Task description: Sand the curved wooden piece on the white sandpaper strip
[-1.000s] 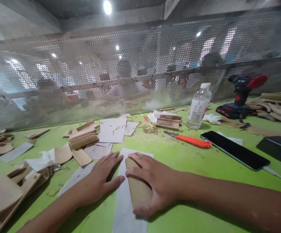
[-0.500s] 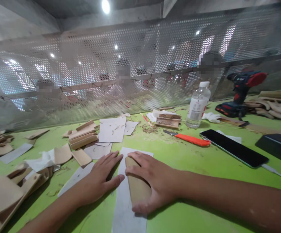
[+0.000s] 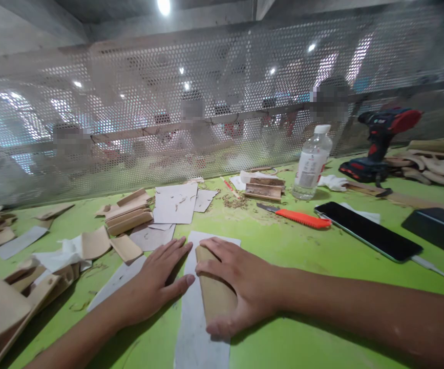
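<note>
My right hand [image 3: 240, 287] lies flat over a curved bamboo piece [image 3: 214, 297], fingers together along its far end and thumb hooked round its near end, pressing it down on a strip of grey sandpaper [image 3: 201, 328]. The strip runs from the near edge of the green worktop [image 3: 283, 246] toward its middle, and the bamboo piece sits on it lengthwise, about midway along. My left hand [image 3: 156, 284] rests palm down just beside it, fingers spread on the left margin of the strip, thumb tip almost touching my right forefinger.

Beyond my hands, more sandpaper sheets [image 3: 175, 202] and a stack of bamboo slats [image 3: 129, 215] lie toward the far edge. More bamboo pieces [image 3: 10, 302] are heaped at the near left corner. To the right of the middle lie an orange utility knife [image 3: 302, 219] and a black phone [image 3: 367, 230], well apart from my hands. A plastic water bottle [image 3: 311, 164] stands near the far edge, with a cordless drill [image 3: 379, 146] further right. A perforated metal screen [image 3: 168, 102] runs along the far edge.
</note>
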Demonstrator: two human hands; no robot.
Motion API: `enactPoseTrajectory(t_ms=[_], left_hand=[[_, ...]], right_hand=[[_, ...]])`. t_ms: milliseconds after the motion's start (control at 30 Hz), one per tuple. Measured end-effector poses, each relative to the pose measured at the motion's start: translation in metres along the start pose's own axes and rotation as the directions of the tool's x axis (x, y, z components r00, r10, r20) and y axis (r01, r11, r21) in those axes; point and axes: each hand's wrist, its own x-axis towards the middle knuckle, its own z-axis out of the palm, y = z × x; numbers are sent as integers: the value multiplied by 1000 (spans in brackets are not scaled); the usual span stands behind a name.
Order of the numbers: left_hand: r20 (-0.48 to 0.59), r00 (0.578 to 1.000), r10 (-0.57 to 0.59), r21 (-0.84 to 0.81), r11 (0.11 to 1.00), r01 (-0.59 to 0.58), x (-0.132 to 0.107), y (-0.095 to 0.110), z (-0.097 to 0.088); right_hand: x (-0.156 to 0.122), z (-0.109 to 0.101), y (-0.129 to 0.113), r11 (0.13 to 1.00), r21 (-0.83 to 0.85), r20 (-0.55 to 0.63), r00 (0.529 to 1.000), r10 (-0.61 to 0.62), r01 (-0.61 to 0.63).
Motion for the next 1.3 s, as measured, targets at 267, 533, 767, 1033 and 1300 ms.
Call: enactPoseTrajectory(t_ms=[267,533,767,1033,1300], left_hand=[[21,1000,-15,12,1000,15,1,1,-1],[11,1000,-11,34,999,11,1,1,0],[18,1000,-5,14,1000,5,0,-1,0],[6,1000,-10,17,1000,10,0,2,-1],[17,1000,-16,4,1000,16,0,3,-1]], right_hand=[[0,0,1,1000,25,15,1000,9,-9],[0,1,2,999,32,16,1000,14,-14],[0,-3,-1,999,33,37,999,32,-33],[1,-3,1,999,34,37,999,20,-22],[-1,2,-2,998,1,-8,998,56,-56]])
